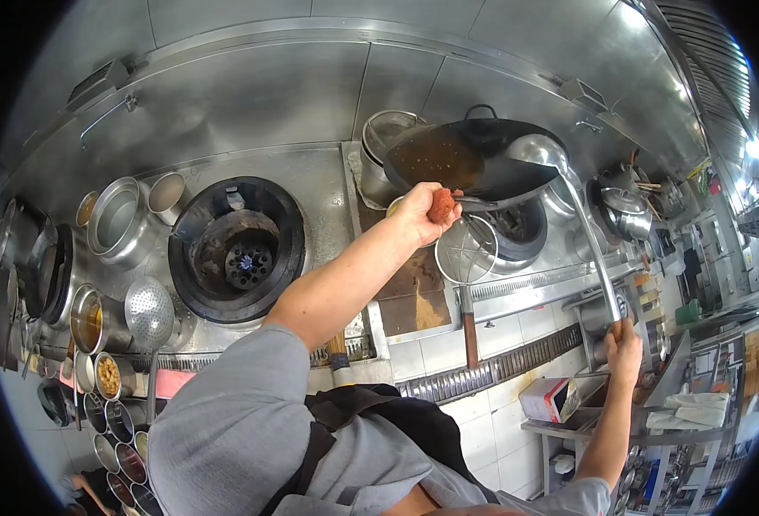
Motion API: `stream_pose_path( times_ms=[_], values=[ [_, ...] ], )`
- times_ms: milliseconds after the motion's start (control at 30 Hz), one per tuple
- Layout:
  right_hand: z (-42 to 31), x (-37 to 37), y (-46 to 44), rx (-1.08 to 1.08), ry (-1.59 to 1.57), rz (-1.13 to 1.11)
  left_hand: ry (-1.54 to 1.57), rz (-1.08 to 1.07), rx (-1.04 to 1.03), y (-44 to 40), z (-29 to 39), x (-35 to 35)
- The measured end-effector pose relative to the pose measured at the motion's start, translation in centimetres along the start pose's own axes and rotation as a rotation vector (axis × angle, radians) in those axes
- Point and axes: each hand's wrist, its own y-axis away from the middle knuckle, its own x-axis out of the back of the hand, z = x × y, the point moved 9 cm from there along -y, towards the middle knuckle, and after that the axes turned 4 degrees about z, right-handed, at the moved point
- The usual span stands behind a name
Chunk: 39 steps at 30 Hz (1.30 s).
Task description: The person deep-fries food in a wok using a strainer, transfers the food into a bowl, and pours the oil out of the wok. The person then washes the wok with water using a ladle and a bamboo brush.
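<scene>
A dark wok [517, 176] with brownish liquid in it is held up, tilted, over the right side of the stove. My left hand [427, 215] is closed around its handle, where a reddish-brown grip or cloth shows. In my right hand [624, 351] is the wooden end of a long-handled steel ladle [588, 236]. The ladle's bowl [540, 152] is at the wok's right rim. Below the wok, a round wire strainer [465, 251] lies with its wooden handle toward me. A tall metal pot [379, 176] stands behind my left hand, partly hidden by the wok.
An open wok burner [240, 249] with a small blue flame is at the left. Metal pots [120, 222], a perforated skimmer [149, 314] and several seasoning containers [113, 378] crowd the left edge. Lidded cookware [627, 211] stands at the right. A tin [550, 398] sits on a shelf near my right arm.
</scene>
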Motion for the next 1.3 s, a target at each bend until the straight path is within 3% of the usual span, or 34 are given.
stream_pose_path(
  times_ms=[467, 733, 1033, 1100, 1133, 1167, 1233, 1300],
  values=[
    [-0.3, -0.8, -5.5, 0.043, 0.047, 0.005, 0.141, -0.018, 0.013, -3.0, -0.5, -1.6],
    [-4.1, 1.3, -10.1, 0.092, 0.106, 0.021, 0.246, -0.074, 0.058, -5.1, 0.4, -3.1],
    [-6.6, 3.3, -11.4, 0.133, 0.049, 0.05, 0.271, -0.384, 0.227, -6.5, 0.1, -3.2],
    [-7.3, 3.4, -10.4, 0.161, 0.024, 0.055, 0.051, -0.717, 0.305, -4.9, -0.7, -3.4],
    [-7.4, 2.8, -9.7, 0.137, 0.055, 0.011, -0.029, -0.612, 0.344, -4.2, -0.7, -1.6],
    [-7.5, 2.1, -8.9, 0.116, 0.086, -0.031, 0.004, -0.681, 0.363, -3.4, -0.3, -1.0],
    [-10.8, 1.8, -6.0, 0.227, -0.141, 0.036, 0.032, -0.741, 0.374, -2.0, 0.9, 0.4],
    [-11.3, -0.8, -3.0, 0.123, -0.258, -0.012, -0.054, -0.686, 0.21, -1.1, 2.9, 2.8]
  ],
)
